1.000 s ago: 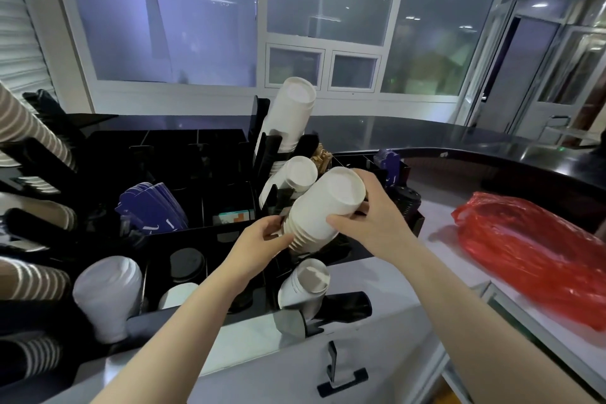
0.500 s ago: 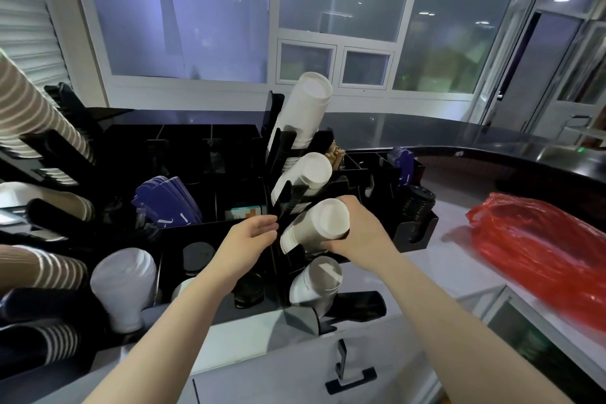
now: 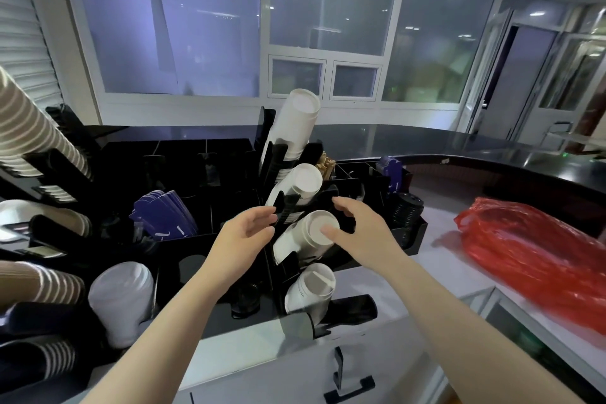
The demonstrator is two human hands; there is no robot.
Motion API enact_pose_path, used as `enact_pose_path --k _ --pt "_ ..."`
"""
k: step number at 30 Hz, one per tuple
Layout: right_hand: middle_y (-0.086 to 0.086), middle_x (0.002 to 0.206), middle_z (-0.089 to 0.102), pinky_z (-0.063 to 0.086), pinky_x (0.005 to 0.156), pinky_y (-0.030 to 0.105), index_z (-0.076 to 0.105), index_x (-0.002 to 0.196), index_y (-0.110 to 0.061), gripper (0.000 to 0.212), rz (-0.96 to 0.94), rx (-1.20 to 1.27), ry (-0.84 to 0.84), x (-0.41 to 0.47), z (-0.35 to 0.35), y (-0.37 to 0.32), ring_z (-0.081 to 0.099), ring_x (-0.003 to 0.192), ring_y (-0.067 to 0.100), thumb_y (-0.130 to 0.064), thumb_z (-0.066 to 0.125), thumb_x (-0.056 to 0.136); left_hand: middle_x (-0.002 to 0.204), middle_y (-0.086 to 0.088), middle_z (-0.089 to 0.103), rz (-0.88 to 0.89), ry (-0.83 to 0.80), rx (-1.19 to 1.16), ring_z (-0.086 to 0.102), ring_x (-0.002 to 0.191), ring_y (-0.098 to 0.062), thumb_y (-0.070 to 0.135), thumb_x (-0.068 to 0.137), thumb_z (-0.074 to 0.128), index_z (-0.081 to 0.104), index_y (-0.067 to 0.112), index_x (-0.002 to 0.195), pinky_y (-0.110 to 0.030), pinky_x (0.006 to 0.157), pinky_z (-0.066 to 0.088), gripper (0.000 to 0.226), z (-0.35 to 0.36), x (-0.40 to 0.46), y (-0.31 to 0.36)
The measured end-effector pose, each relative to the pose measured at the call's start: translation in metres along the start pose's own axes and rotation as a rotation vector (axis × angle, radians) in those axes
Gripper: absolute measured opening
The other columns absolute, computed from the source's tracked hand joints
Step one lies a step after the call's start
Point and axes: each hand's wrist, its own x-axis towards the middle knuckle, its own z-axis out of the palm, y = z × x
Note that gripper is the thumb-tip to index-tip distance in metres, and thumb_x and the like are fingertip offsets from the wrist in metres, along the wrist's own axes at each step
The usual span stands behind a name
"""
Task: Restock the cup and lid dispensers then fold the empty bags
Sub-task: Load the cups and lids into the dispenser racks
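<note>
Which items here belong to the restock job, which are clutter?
Job: white cup stack in its dispenser slot, right hand touching it, left hand beside it, black dispenser rack, red bag.
Lying about: blue sleeves, black lids.

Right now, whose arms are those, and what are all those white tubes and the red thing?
The arms belong to a person wearing a camera on their head, so you see what they see, looking down. The white tubes are stacks of paper cups in a black cup dispenser. The right hand has its thumb on the end of the third cup stack, fingers spread. The left hand is open beside it, holding nothing. Further left are blue cup sleeves and striped cups. The red thing is a plastic bag lying on the white counter.
</note>
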Motion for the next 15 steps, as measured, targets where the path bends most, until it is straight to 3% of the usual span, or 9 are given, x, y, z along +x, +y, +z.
enact_pose_path --k 6,12,15 --pt "-0.012 0.118 0.059 0.047 0.092 0.023 0.058 0.125 -0.028 0.046 -0.073 0.076 0.164 0.033 -0.017 -0.027 0.055 0.104 0.0 -0.026 0.072 0.081 0.115 0.013 0.064 0.13 0.059 0.013 0.057 0.11 0.004 0.008 0.088 0.062 0.054 0.03 0.121 -0.019 0.097 0.045 0.041 -0.013 0.014 0.026" --pt "-0.01 0.117 0.057 0.043 0.084 0.011 0.047 0.135 -0.025 0.064 -0.101 0.155 0.133 0.093 -0.016 -0.043 0.055 0.098 0.0 -0.024 0.076 0.078 0.121 0.012 0.061 0.181 0.155 0.067 0.056 0.114 0.0 0.012 0.085 0.068 0.05 0.032 0.127 -0.023 0.098 0.043 0.05 -0.034 0.054 0.035" --pt "-0.008 0.119 0.054 0.04 0.09 0.02 0.042 0.139 -0.023 0.073 -0.101 0.149 0.153 0.127 -0.016 -0.041 0.053 0.105 0.008 -0.025 0.079 0.075 0.12 0.012 0.061 0.192 0.214 0.062 0.057 0.112 0.001 0.013 0.082 0.07 0.051 0.03 0.128 -0.021 0.097 0.044 0.052 -0.039 0.08 0.036"
